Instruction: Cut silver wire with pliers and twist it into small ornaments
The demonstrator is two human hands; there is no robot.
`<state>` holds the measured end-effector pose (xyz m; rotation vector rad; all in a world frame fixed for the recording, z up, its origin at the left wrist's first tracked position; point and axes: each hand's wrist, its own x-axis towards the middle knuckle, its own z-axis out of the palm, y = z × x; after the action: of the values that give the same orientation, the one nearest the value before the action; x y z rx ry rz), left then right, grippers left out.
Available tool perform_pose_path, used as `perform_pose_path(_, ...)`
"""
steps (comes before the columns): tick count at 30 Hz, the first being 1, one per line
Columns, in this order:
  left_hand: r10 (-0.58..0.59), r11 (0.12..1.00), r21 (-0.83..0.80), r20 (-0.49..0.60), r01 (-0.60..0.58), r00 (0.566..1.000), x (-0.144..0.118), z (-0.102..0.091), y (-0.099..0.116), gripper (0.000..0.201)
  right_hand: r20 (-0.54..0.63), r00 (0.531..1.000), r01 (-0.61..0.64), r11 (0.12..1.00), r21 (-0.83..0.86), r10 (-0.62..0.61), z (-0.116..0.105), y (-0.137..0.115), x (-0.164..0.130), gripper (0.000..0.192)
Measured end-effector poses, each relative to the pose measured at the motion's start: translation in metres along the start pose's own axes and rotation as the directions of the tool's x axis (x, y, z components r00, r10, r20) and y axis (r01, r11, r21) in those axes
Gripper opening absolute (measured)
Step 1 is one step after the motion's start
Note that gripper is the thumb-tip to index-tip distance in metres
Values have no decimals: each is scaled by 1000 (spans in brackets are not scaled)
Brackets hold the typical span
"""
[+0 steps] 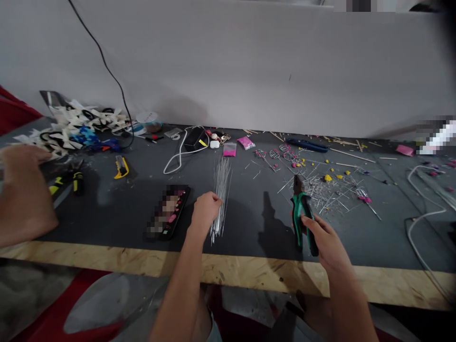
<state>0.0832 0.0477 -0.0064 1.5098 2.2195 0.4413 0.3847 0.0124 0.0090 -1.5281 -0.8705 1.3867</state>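
My left hand [205, 210] pinches at the side of a long bundle of thin, straight metal wires [221, 180] lying on the dark tabletop. How many wires sit between the fingertips is too small to tell. My right hand [326, 235] is closed round combination pliers [302, 213] with green and black handles, held jaws up above the table. Behind the pliers lies a scatter of cut wire pieces [327, 192]. A phone [167, 212] with a lit screen rests left of my left hand.
Another person's arm [24, 199] reaches in at the left, near pliers [76, 180] and a yellow utility knife [121, 167]. White and blue parts pile up behind. Pink packets [230, 149], wire shapes [285, 152] and wooden sticks line the back; a white cable [415, 228] lies right.
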Motion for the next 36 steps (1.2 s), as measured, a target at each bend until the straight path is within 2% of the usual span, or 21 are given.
perform_pose_path(9, -8, 996, -85, -22, 6, 1000, 1, -3, -5, 15, 0, 1000, -11, 1000, 10, 11, 1, 0, -1, 25)
perform_pose_path(13, 8, 983, -185, -11, -10, 1000, 4, 0, -17, 15, 32, 999, 4, 1000, 15, -4, 4, 0, -1, 30)
perform_pose_path(17, 4, 953, -302, -4, -5, 1000, 8, 6, -29, 17, 30, 1000, -9, 1000, 15, 8, 7, -1, -2, 25)
perform_pose_path(23, -23, 893, -449, -5, 18, 1000, 9, 7, -37, 23, 36, 999, -35, 999, 15, 35, 12, -1, -2, 22)
perform_pose_path(36, -41, 902, -430, 23, 47, 999, 5, 5, -40, 22, 34, 999, -30, 1000, 6, 29, 13, -3, -2, 17)
